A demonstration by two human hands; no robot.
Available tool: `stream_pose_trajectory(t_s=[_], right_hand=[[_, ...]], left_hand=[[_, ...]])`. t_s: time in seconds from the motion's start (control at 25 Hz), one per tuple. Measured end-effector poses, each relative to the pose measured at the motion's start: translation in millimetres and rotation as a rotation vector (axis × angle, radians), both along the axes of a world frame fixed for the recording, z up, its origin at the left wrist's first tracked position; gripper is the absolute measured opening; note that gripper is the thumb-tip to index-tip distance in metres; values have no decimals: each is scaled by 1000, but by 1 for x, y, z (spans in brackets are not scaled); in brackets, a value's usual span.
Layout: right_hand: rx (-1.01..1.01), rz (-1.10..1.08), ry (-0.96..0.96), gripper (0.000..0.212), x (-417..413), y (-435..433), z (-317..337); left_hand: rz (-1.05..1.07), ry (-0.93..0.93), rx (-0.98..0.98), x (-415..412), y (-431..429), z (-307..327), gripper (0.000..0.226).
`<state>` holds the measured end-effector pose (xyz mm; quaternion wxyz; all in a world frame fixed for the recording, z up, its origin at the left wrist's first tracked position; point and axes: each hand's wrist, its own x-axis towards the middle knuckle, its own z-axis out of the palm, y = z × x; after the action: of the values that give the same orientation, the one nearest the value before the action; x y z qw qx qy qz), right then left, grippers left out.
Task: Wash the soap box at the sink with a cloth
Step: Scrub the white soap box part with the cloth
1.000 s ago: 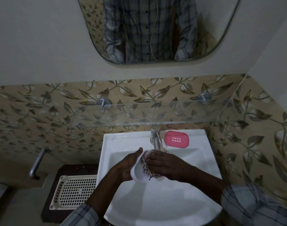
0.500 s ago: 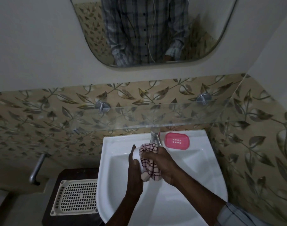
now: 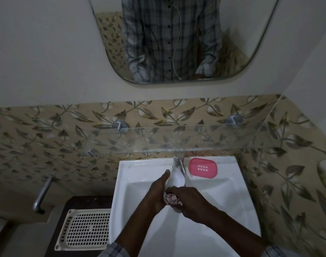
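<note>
Scrubbing had shifted lower within the last second; half a second earlier the checked cloth [image 3: 171, 198] was spread high against the white soap box [image 3: 175, 178] just under the tap [image 3: 179, 162], and now it was bunched down at the box's near end, so the upper part of the box showed bare; I judged this a downward wiping stroke, with the wash under way rather than finished. Off the sink's left edge a cream perforated tray [image 3: 84, 229] lay on a dark stand; over the basin of the sink [image 3: 223, 191] the left hand [image 3: 159, 191] cradled the soap box from its left side, thumb up along its edge, the grip closed on the box; the box itself stood tilted on end above the middle of the basin, smooth, white, oval and slightly blurred; whether water ran I could not tell. The right hand [image 3: 191, 200] pressed the cloth to the box, its grip closed on the wad; a pink lid [image 3: 203, 167] lay flat on the sink's back right corner, apart from the hands.
</note>
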<state>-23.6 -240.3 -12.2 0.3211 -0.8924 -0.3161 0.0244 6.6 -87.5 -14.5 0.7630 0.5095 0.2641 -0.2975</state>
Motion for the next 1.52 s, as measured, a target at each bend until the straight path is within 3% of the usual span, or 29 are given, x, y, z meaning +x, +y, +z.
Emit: stream_pose_trajectory(t_s=[0.12,0.16,0.24,0.28,0.4,0.52,0.64,0.68,0.72,0.84,0.92,1.0,1.12,1.24,1.32,1.44,1.52], right_hand=[[510,-378,665,13,0,16,7],[704,-494,831,13,5,18,12],[995,-578,1050,19,15,19,28],[1015,-557,1090,26,17,20,33],[762,-514,858,35,14,24,36],[483,-343,473,37,18,4,32],[38,-9,2,48,16,-10,22],[-23,48,-125,50,10,-8,13],[-30,48,-134,49,3,-3,8],[204,-208,322,29,-9,15,15],[599,-475,709,10,-4,23,17],[1060,-734,1044,10,5,28,24],[1352,-794,1216,20,10,21,43],[1242,-699,990,26,12,-5,59],[884,-606,540,39,16,-20,68],[279,-209,-206,46,15,-8,58],[77,84,-344,48,2,-1,33]], left_hand=[[131,-353,117,-32,-14,-23,66],[114,-496,122,-42,-14,-28,62],[79,-647,161,-57,-11,-38,51],[37,-667,199,-63,-7,-41,58],[-111,-739,264,-54,-2,-42,74],[-13,-382,23,-25,23,-28,55],[-66,15,-339,4,36,2,84],[-89,56,-352,6,32,9,86],[-91,45,-279,9,20,11,79],[43,-156,-88,-12,-1,0,64],[124,-341,-95,-32,-6,-16,63],[152,-464,-135,-47,-15,-22,54],[214,-412,-173,-52,-18,-19,54],[294,-204,-312,-42,10,-17,66],[262,-117,-427,-35,21,-12,64],[234,-63,-404,-25,20,-6,55],[187,-12,-448,-21,20,-1,61]])
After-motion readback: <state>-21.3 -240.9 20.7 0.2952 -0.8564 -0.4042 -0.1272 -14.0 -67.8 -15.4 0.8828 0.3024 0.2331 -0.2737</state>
